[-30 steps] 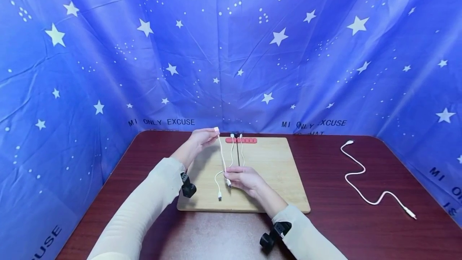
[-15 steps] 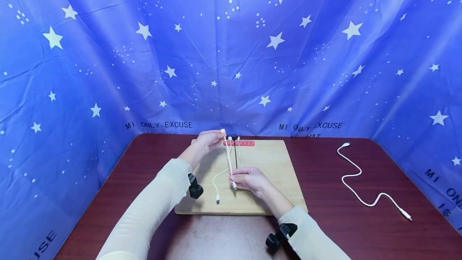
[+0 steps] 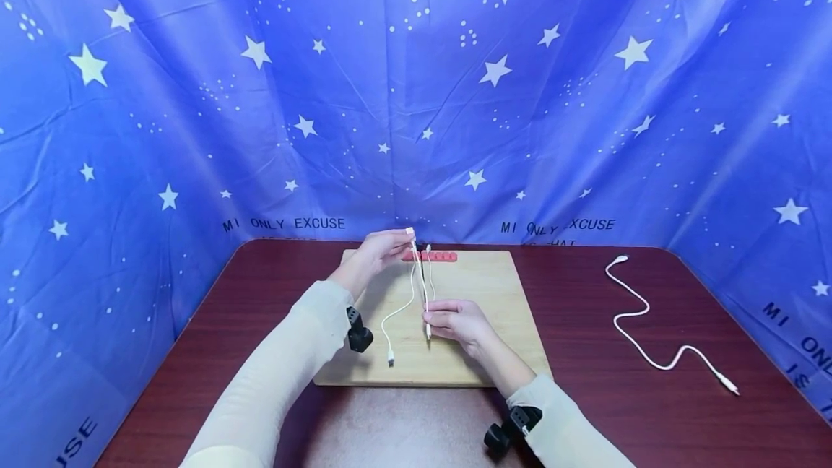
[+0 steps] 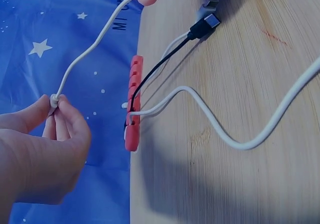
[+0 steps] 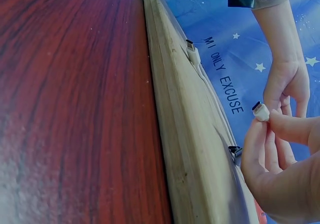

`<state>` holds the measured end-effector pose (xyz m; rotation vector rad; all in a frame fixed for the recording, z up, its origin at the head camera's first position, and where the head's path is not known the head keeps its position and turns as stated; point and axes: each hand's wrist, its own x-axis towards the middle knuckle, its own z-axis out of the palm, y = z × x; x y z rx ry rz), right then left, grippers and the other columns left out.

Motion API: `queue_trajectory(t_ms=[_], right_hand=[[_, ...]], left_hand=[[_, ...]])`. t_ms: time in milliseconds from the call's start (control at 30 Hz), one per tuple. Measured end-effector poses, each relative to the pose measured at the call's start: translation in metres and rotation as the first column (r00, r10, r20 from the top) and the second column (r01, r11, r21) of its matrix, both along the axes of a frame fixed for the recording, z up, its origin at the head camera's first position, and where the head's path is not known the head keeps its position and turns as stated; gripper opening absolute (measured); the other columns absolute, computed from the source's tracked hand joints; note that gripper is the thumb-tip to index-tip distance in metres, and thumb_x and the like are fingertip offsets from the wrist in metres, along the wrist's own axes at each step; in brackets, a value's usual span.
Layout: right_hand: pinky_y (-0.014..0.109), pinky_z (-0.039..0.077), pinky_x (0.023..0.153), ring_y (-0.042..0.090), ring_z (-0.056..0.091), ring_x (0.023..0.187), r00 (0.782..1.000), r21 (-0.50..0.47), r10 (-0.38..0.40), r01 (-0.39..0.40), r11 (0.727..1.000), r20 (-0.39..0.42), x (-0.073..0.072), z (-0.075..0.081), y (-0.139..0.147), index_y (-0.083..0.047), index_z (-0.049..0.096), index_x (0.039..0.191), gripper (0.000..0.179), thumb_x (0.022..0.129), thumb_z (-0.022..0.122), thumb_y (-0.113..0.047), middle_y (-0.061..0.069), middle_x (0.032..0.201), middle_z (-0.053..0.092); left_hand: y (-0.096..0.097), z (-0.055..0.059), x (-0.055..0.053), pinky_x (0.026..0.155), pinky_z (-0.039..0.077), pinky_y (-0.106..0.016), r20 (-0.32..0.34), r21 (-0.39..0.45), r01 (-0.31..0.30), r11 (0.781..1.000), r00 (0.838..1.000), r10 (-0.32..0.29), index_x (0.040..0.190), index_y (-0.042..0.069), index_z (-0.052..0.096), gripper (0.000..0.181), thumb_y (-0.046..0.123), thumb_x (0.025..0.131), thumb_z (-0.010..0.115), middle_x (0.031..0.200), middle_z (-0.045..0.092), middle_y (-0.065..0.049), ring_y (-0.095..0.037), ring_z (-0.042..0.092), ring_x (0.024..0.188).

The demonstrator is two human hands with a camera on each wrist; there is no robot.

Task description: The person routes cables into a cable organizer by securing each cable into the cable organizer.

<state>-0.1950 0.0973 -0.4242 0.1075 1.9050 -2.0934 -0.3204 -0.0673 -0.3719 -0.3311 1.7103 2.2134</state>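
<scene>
Between my hands a white charging cable (image 4: pixel 82 56) is stretched above the wooden board. Thumb and fingers of my left hand (image 3: pixel 378 250) pinch its far end, close by the red cable clip strip (image 4: pixel 132 140). My right hand (image 3: pixel 460 322) pinches the nearer end, whose small metal-tipped plug (image 5: pixel 261 112) sticks out past the fingertips. Seated in the strip are a black cable (image 4: pixel 170 55) and a white cable (image 4: pixel 240 145). A second white plug (image 4: pixel 207 8) lies beside the black one on the board.
The wooden board (image 3: pixel 487 302) lies on a dark red table (image 3: pixel 572 295). Off to its right is another white cable (image 3: pixel 672 365), loosely bent. A blue star-patterned curtain (image 3: pixel 416 92) stands behind and at both sides.
Both hands have moved to the right with the cable held between them. The left hand's end now overlaps the red strip's left part in the head view.
</scene>
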Motion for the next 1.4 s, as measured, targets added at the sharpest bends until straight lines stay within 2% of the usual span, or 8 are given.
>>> queue_trajectory(t_ms=[200,333,433,700,833,1067,1233,1400], right_hand=[[0.025,0.061,0.078,0.008,0.068,0.074,0.997,0.017,-0.071,0.071,0.997,0.009,0.001,0.001,0.006,0.015,0.055,0.121,0.04,0.084,0.065,0.005,0.002,0.084,0.074],[0.026,0.061,0.078,0.01,0.069,0.076,0.994,0.009,-0.112,0.111,0.994,0.016,0.001,0.001,0.009,0.014,0.055,0.122,0.04,0.084,0.065,0.006,0.007,0.088,0.075],[0.026,0.061,0.077,0.01,0.069,0.076,0.993,0.006,-0.118,0.118,0.993,0.019,0.0,0.001,0.011,0.013,0.055,0.121,0.039,0.085,0.065,0.004,0.009,0.091,0.075],[0.023,0.06,0.074,0.009,0.068,0.075,0.988,0.009,-0.151,0.151,0.988,0.011,-0.001,0.001,0.016,0.013,0.057,0.121,0.038,0.086,0.065,0.0,0.01,0.094,0.075],[0.019,0.059,0.068,0.007,0.068,0.073,0.98,0.048,-0.199,0.199,0.979,-0.008,-0.004,0.0,0.018,0.01,0.061,0.118,0.035,0.085,0.067,-0.001,0.01,0.095,0.076],[0.019,0.059,0.064,0.006,0.068,0.065,0.955,0.087,-0.291,0.295,0.951,-0.058,-0.007,-0.003,0.016,0.013,0.064,0.112,0.032,0.082,0.069,0.003,0.009,0.082,0.076],[0.023,0.061,0.065,0.01,0.069,0.064,0.944,0.087,-0.322,0.328,0.941,-0.068,-0.01,-0.004,0.012,0.015,0.065,0.107,0.03,0.079,0.071,0.006,0.016,0.082,0.075],[0.027,0.061,0.066,0.01,0.068,0.062,0.939,0.158,-0.332,0.343,0.926,-0.092,-0.012,-0.005,0.009,0.013,0.068,0.102,0.027,0.077,0.073,0.006,0.018,0.082,0.075]], left_hand=[[0.008,0.0,-0.003,0.106,0.048,-0.029,0.013,0.031,0.017,0.999,1.0,-0.018,0.131,-0.002,0.055,0.042,-0.005,0.089,0.061,0.135,0.057,-0.019,-0.028,0.053,0.13],[0.012,0.0,-0.005,0.104,0.049,-0.028,0.018,0.018,0.019,1.0,1.0,-0.019,0.13,-0.001,0.056,0.042,-0.005,0.089,0.062,0.135,0.057,-0.018,-0.023,0.062,0.114],[0.016,-0.001,-0.007,0.105,0.049,-0.029,0.01,0.01,0.028,1.0,1.0,-0.028,0.13,-0.002,0.056,0.042,-0.006,0.089,0.061,0.136,0.056,-0.019,-0.019,0.064,0.103],[0.028,-0.004,-0.012,0.106,0.048,-0.028,0.01,0.04,0.052,0.998,0.999,-0.053,0.132,-0.003,0.053,0.044,-0.009,0.089,0.058,0.139,0.053,-0.022,-0.029,0.052,0.13],[0.031,-0.004,-0.016,0.102,0.051,-0.026,0.008,0.023,0.035,0.999,0.999,-0.035,0.13,-0.001,0.057,0.043,-0.009,0.087,0.061,0.136,0.056,-0.021,-0.029,0.055,0.128],[0.03,-0.009,-0.022,0.102,0.052,-0.028,-0.014,-0.039,0.041,0.998,0.999,-0.042,0.127,-0.002,0.058,0.041,-0.007,0.087,0.063,0.133,0.058,-0.022,-0.03,0.057,0.126],[0.029,-0.015,-0.026,0.099,0.053,-0.029,-0.02,-0.059,0.014,0.998,1.0,-0.015,0.124,-0.004,0.06,0.04,-0.008,0.085,0.065,0.13,0.06,-0.024,-0.029,0.062,0.118],[0.032,-0.021,-0.033,0.091,0.057,-0.028,-0.013,-0.064,-0.001,0.998,1.0,0.0,0.121,-0.004,0.063,0.039,-0.009,0.082,0.067,0.125,0.062,-0.024,-0.021,0.071,0.093]])
